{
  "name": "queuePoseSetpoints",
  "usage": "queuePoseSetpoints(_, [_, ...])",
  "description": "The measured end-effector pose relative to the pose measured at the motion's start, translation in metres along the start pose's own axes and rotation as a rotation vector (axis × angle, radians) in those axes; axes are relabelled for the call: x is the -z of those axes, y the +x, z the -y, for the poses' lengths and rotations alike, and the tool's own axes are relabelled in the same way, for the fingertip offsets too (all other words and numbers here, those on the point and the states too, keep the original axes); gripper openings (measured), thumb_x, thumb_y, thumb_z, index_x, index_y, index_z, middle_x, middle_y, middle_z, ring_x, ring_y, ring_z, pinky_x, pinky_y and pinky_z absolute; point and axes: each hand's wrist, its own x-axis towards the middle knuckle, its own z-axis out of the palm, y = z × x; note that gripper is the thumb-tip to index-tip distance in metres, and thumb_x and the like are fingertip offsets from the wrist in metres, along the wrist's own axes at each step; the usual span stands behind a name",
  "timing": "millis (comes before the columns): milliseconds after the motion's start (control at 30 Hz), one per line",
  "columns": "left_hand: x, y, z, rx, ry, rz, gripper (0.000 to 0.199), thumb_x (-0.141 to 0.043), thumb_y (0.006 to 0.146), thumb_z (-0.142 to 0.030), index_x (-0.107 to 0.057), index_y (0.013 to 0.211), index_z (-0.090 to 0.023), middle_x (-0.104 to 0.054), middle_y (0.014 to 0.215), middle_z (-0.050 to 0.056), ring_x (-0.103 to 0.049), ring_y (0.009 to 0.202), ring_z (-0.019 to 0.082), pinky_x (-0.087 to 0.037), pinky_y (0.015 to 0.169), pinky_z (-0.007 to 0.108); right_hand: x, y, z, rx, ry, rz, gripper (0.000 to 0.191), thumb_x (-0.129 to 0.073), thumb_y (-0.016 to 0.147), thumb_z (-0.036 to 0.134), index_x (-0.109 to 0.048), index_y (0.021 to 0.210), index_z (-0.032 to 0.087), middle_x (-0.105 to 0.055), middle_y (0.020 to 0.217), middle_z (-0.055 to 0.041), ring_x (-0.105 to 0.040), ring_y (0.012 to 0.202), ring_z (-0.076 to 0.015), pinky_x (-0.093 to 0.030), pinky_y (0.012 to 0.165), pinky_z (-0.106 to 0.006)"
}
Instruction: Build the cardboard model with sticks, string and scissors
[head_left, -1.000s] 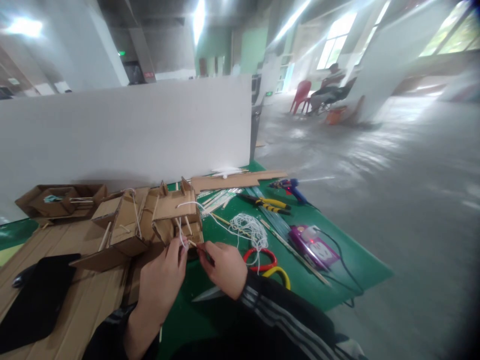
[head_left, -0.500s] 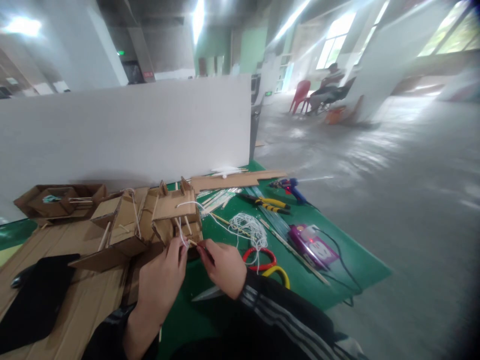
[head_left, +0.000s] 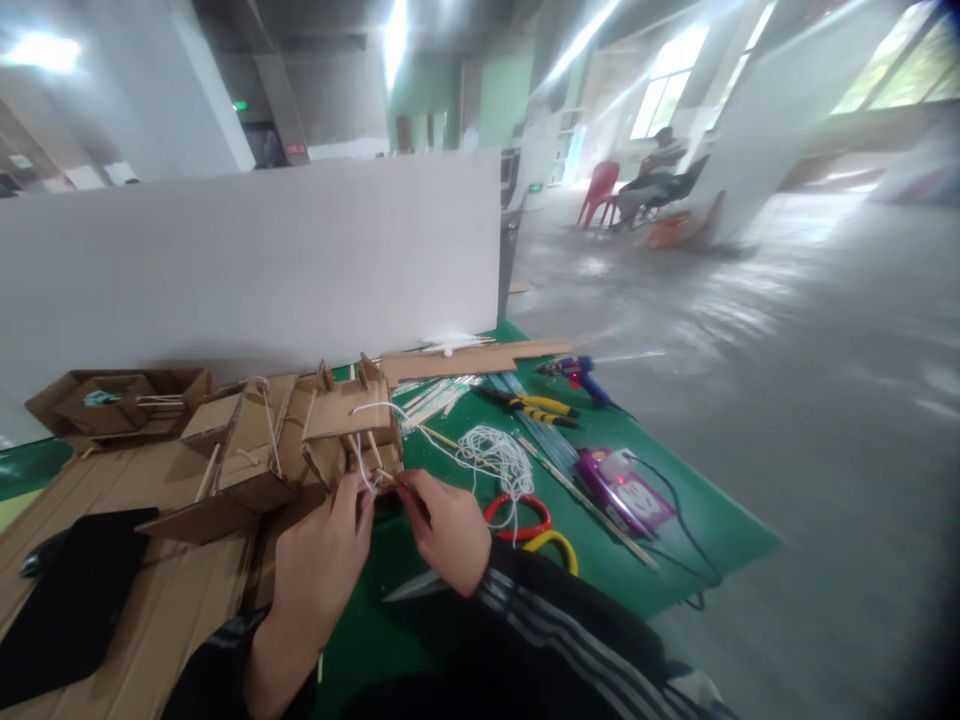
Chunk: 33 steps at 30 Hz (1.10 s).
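My left hand [head_left: 322, 558] is closed in a pinch on a white string [head_left: 361, 455], which runs down from the upper part of a cardboard model [head_left: 349, 408]. Just right of it, my right hand [head_left: 452, 532] pinches the end of a short wooden stick [head_left: 385, 476] at the model's near right corner. Both sets of fingertips are close together, and partly hide the string and stick. More thin sticks and string cross the model's cardboard walls. To the right of my right hand lies a loose tangle of white string [head_left: 499, 458].
Scissors with red and yellow handles [head_left: 551, 545] lie partly under my right forearm. Yellow-black pliers [head_left: 544, 405], a blue glue gun [head_left: 592, 385] and a purple power strip [head_left: 624, 492] with a cable are on the green table [head_left: 697, 530]. A white panel [head_left: 262, 270] stands behind.
My right fingertips have shifted slightly, and the short stick between the hands has changed its angle a little. My left hand stays at nearly the same place, still on the string.
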Motion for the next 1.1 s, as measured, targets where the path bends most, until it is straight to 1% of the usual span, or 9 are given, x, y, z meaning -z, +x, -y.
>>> queuePoseSetpoints(167, [0.0036, -0.0008, -0.0002, 0.015, -0.025, -0.019, 0.017, -0.049, 0.096, -0.030, -0.061, 0.107, -0.024, -0.077, 0.084, 0.002, -0.071, 0.064, 0.019, -0.036, 0.047, 0.025, 0.0000, 0.0000, 0.0010, -0.032, -0.017, -0.001, 0.017, -0.044, 0.097, 0.023, -0.059, 0.106, 0.021, -0.072, 0.083, -0.0019, -0.068, 0.073, -0.0153, -0.041, 0.062, -0.021])
queuePoseSetpoints(267, [0.0028, -0.0013, -0.0001, 0.024, -0.030, -0.022, 0.017, -0.048, 0.096, -0.030, -0.061, 0.106, -0.024, -0.077, 0.084, 0.001, -0.072, 0.066, 0.019, -0.037, 0.048, 0.025, 0.0001, 0.0000, 0.0012, -0.048, -0.030, -0.002, 0.017, -0.045, 0.096, 0.024, -0.060, 0.103, 0.021, -0.071, 0.079, -0.0016, -0.068, 0.069, -0.0154, -0.041, 0.060, -0.022])
queuePoseSetpoints(533, [0.0007, -0.0032, 0.0016, 0.030, -0.042, -0.037, 0.019, -0.047, 0.097, -0.030, -0.060, 0.109, -0.025, -0.077, 0.085, 0.001, -0.073, 0.070, 0.020, -0.039, 0.050, 0.026, 0.0012, -0.0012, 0.0026, -0.038, -0.033, 0.016, 0.017, -0.044, 0.095, 0.020, -0.061, 0.101, 0.021, -0.072, 0.084, -0.0021, -0.067, 0.072, -0.0143, -0.040, 0.063, -0.021])
queuePoseSetpoints(633, [-0.0001, -0.0030, 0.0014, 0.021, -0.024, -0.057, 0.019, -0.048, 0.097, -0.031, -0.060, 0.110, -0.025, -0.077, 0.087, 0.002, -0.072, 0.067, 0.020, -0.039, 0.049, 0.026, 0.0006, -0.0017, 0.0029, -0.026, -0.028, 0.033, 0.017, -0.045, 0.094, 0.019, -0.061, 0.101, 0.021, -0.072, 0.085, -0.0018, -0.066, 0.072, -0.0138, -0.040, 0.063, -0.020])
queuePoseSetpoints(700, [-0.0010, -0.0028, 0.0010, 0.004, -0.019, -0.078, 0.019, -0.048, 0.097, -0.032, -0.061, 0.109, -0.024, -0.078, 0.089, 0.002, -0.072, 0.065, 0.019, -0.039, 0.048, 0.026, -0.0001, -0.0018, 0.0026, -0.024, -0.025, 0.040, 0.018, -0.045, 0.094, 0.019, -0.062, 0.101, 0.022, -0.073, 0.086, -0.0018, -0.067, 0.073, -0.0139, -0.040, 0.063, -0.020])
queuePoseSetpoints(800, [-0.0026, -0.0025, 0.0005, -0.036, -0.023, -0.100, 0.020, -0.048, 0.097, -0.033, -0.062, 0.108, -0.023, -0.078, 0.092, 0.003, -0.072, 0.068, 0.018, -0.041, 0.050, 0.025, -0.0009, -0.0018, 0.0020, -0.023, -0.019, 0.052, 0.018, -0.046, 0.094, 0.019, -0.062, 0.101, 0.022, -0.072, 0.084, -0.0014, -0.067, 0.072, -0.0136, -0.040, 0.063, -0.019])
queuePoseSetpoints(900, [-0.0037, -0.0022, 0.0005, -0.043, -0.012, -0.091, 0.021, -0.047, 0.098, -0.033, -0.062, 0.110, -0.023, -0.078, 0.094, 0.003, -0.073, 0.068, 0.018, -0.042, 0.050, 0.025, -0.0010, -0.0017, 0.0017, -0.024, -0.010, 0.063, 0.018, -0.047, 0.094, 0.020, -0.064, 0.102, 0.023, -0.072, 0.081, -0.0002, -0.066, 0.070, -0.0129, -0.040, 0.061, -0.019])
queuePoseSetpoints(1100, [-0.0031, -0.0010, 0.0000, -0.018, -0.001, -0.056, 0.022, -0.049, 0.096, -0.034, -0.063, 0.111, -0.024, -0.079, 0.089, 0.002, -0.071, 0.062, 0.018, -0.042, 0.049, 0.025, -0.0006, -0.0024, 0.0019, -0.056, -0.004, 0.065, 0.018, -0.050, 0.092, 0.021, -0.065, 0.102, 0.023, -0.071, 0.073, 0.0004, -0.064, 0.062, -0.0132, -0.038, 0.057, -0.020])
